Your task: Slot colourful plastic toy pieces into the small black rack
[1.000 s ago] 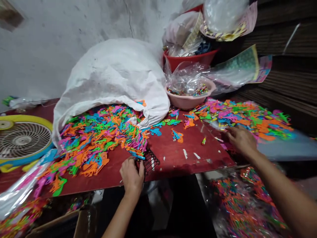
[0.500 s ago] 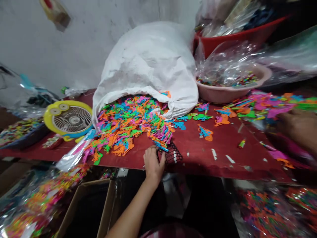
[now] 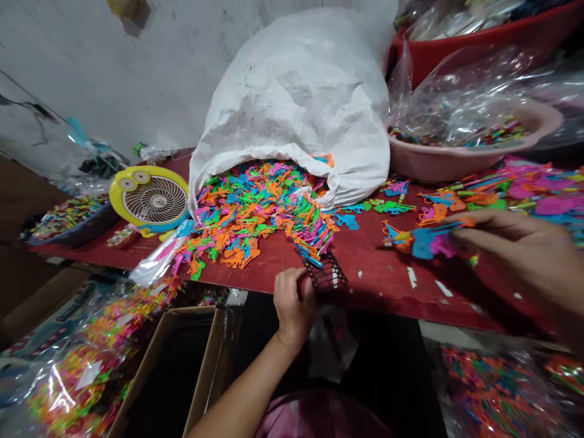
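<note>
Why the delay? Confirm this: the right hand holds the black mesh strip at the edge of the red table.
No, wrong hand. The head view shows the left hand holding the black mesh strip at the edge of the red table. The right hand is at the colored plastic pieces.

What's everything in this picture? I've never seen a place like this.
Woven sack: one, white, on the table, centre.
Plastic pieces: many, multicoloured, spilling from the sack.
Table: one, red, beneath these.
Near basin: one, pink, right of the sack.
Far basin: one, red, behind the near basin.
Fan: one, yellow, left of the sack.
Cardboard box: one, brown, below the table.
Mesh strip: one, black, at the table's front edge.
Left hand: one, at the mesh strip.
Right hand: one, over blue and pink pieces.
</note>
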Tool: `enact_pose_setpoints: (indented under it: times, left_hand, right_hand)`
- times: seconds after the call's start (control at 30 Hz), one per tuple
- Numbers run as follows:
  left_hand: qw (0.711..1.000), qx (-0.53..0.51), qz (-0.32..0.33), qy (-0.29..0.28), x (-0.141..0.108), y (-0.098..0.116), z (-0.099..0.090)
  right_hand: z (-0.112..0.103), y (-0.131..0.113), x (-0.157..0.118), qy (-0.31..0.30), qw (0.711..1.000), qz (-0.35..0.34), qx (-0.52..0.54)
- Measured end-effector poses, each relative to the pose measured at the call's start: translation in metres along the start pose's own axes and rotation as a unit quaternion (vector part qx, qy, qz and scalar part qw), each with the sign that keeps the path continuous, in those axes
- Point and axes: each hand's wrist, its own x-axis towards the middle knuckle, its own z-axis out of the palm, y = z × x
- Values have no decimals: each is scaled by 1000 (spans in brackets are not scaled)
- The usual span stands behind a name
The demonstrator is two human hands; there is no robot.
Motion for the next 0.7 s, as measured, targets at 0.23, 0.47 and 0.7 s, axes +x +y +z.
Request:
enact_pose_setpoints:
  times: [0.23,0.47,0.7]
  left_hand:
    - [990,-42,5,-134,5,48,5]
    - [977,-29,-91,-189,8,43,9]
    - [969,-95,-106,-202,12,36,14]
  right_hand:
    - [91,-10,-41,-226,947,104,202]
    - [103,0,-53,-247,940,130,195]
    - [106,29,-70,-378,907,127,133]
